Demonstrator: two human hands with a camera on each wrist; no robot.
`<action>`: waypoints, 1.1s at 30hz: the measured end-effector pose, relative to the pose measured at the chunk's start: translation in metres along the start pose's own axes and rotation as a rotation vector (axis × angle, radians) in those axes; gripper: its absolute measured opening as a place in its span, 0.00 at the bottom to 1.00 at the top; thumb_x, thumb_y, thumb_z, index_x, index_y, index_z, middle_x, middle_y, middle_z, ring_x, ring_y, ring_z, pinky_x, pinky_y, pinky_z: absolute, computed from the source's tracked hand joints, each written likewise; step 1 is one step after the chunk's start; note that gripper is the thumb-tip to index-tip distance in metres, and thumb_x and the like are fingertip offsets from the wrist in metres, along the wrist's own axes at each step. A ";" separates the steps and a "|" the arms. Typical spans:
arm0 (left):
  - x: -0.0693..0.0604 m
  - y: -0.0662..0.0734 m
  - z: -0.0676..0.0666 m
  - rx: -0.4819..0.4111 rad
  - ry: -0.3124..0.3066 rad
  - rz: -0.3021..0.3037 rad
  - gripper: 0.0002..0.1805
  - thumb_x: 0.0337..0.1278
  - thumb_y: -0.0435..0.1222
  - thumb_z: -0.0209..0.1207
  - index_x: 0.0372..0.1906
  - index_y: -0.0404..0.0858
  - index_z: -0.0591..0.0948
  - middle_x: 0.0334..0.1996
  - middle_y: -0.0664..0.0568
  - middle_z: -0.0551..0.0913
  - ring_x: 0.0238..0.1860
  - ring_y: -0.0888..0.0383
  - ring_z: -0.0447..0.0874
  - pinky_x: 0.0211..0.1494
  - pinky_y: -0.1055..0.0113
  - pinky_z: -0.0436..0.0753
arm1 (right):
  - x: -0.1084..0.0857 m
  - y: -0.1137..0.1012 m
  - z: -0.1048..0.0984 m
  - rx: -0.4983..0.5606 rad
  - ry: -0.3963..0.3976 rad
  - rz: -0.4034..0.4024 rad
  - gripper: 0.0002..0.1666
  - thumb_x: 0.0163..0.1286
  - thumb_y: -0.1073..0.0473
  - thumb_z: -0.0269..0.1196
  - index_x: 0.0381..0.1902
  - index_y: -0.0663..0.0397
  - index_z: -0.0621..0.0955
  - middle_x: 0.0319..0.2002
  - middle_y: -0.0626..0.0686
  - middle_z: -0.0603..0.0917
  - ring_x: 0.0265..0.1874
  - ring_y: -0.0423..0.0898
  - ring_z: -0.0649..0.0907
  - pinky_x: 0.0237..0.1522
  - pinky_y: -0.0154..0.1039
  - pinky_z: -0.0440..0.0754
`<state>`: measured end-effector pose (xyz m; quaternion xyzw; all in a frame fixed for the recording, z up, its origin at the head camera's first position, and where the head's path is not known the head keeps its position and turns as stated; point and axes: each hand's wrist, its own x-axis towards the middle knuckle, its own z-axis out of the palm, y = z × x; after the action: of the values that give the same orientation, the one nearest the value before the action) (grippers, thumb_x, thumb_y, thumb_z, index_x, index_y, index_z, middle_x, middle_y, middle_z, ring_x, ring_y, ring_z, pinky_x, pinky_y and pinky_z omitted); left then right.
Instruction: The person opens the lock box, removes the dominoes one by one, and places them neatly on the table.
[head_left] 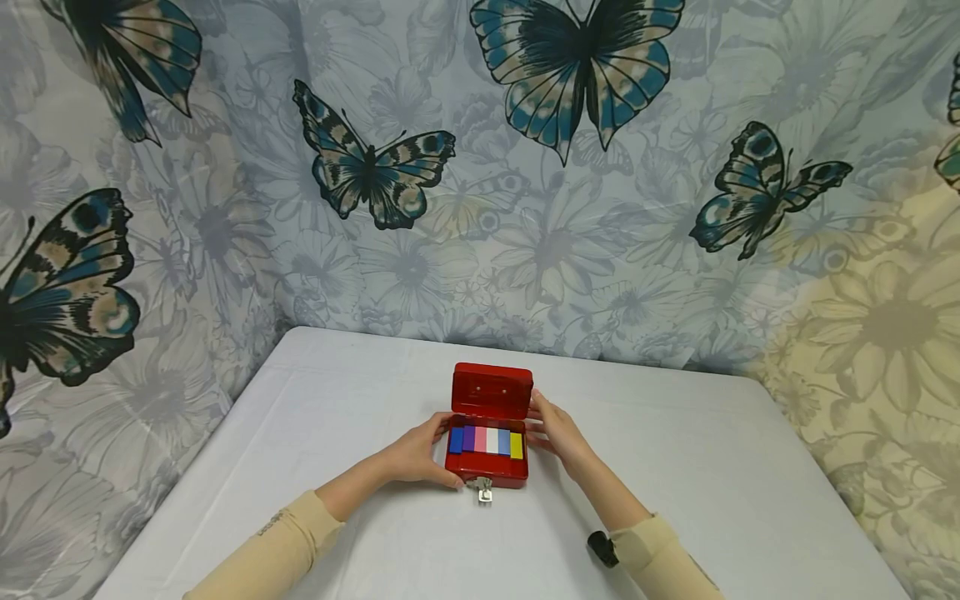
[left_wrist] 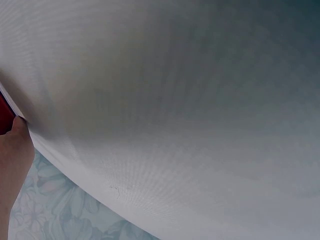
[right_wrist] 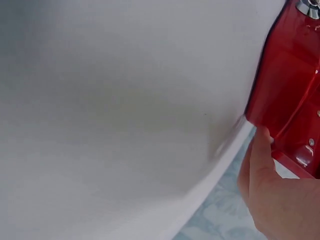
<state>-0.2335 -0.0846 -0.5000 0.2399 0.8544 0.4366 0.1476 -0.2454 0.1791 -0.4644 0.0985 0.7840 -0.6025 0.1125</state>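
A small red metal cash box [head_left: 487,482] stands on the table with its lid [head_left: 491,392] raised. Inside lies a row of coloured blocks [head_left: 491,440]: blue, purple, pink, white, light blue and yellow. A small metal padlock [head_left: 484,495] hangs at the front of the box. My left hand [head_left: 414,450] grips the box's left side, thumb at the front corner and fingers toward the back. My right hand [head_left: 558,429] touches the right side with nearly straight fingers, near the lid's edge. In the right wrist view, a fingertip [right_wrist: 262,135] meets the red metal.
A white cloth covers the table [head_left: 360,367]. Behind it and at both sides hangs fabric [head_left: 540,275] printed with butterflies and flowers. A black strap piece [head_left: 602,549] shows at the right sleeve [head_left: 652,550].
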 end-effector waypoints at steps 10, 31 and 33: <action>-0.001 0.000 0.000 0.005 0.004 -0.002 0.59 0.36 0.47 0.78 0.72 0.36 0.56 0.69 0.43 0.65 0.68 0.47 0.65 0.69 0.55 0.68 | -0.011 0.009 -0.003 0.051 0.055 -0.051 0.24 0.73 0.50 0.58 0.56 0.63 0.75 0.50 0.61 0.80 0.44 0.50 0.83 0.47 0.39 0.84; 0.000 0.002 0.000 -0.033 0.001 -0.020 0.59 0.35 0.48 0.78 0.72 0.37 0.56 0.69 0.44 0.65 0.69 0.46 0.64 0.69 0.54 0.68 | -0.032 -0.001 0.019 -0.106 -0.083 -0.294 0.10 0.71 0.58 0.61 0.44 0.59 0.80 0.40 0.58 0.83 0.37 0.51 0.82 0.45 0.48 0.85; 0.000 0.001 0.000 -0.031 -0.001 -0.026 0.59 0.35 0.48 0.78 0.73 0.38 0.56 0.69 0.44 0.65 0.69 0.45 0.64 0.69 0.55 0.69 | -0.032 -0.001 0.021 -0.154 -0.109 -0.314 0.09 0.71 0.58 0.61 0.44 0.58 0.81 0.41 0.56 0.83 0.37 0.50 0.82 0.44 0.48 0.85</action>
<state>-0.2332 -0.0834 -0.4992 0.2266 0.8505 0.4477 0.1576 -0.2141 0.1578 -0.4593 -0.0670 0.8264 -0.5551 0.0665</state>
